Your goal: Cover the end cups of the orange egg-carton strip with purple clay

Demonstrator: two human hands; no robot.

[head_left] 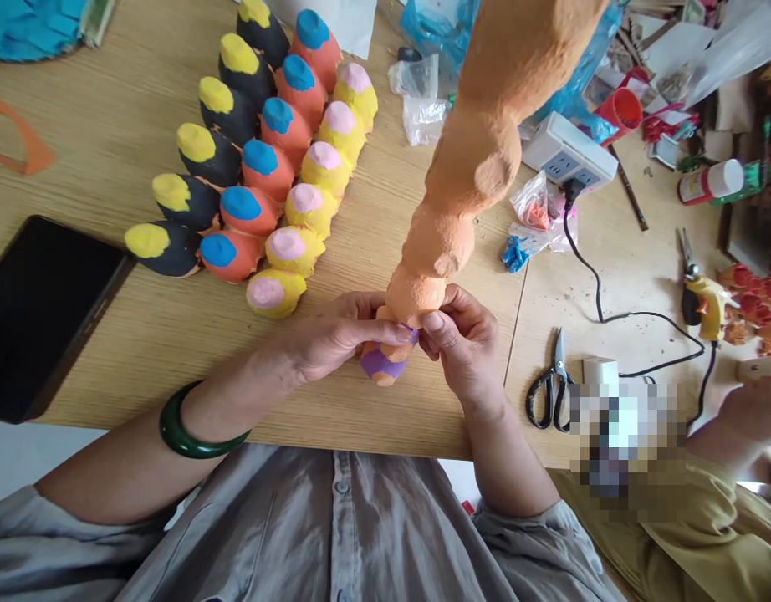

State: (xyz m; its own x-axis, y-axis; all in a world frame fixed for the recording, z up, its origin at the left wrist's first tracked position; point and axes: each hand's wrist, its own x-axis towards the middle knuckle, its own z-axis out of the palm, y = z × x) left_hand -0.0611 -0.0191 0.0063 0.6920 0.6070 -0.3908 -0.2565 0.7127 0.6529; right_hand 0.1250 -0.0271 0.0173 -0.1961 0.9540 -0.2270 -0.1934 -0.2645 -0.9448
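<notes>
A long orange lobed strip (451, 163) with a rough, moulded-looking surface rises from between my hands toward the camera. At its lower end show purple patches (382, 361), one of them right at my fingertips. My left hand (344, 334), with a dark green bangle on the wrist, is closed on the left side of that end, thumb laid across the front. From the right, my right hand (457, 339) pinches the same end between thumb and bent fingers. Some fingertips are hidden behind the strip.
Rows of black-yellow, orange-blue and yellow-pink lobed pieces (276, 167) lie left of centre, near a dark tablet-like device (43, 309). To the right are scissors (553, 380), a power strip (569, 155) with a black cord, and a yellow glue gun (705, 305). Another person's arm (727, 431) rests there.
</notes>
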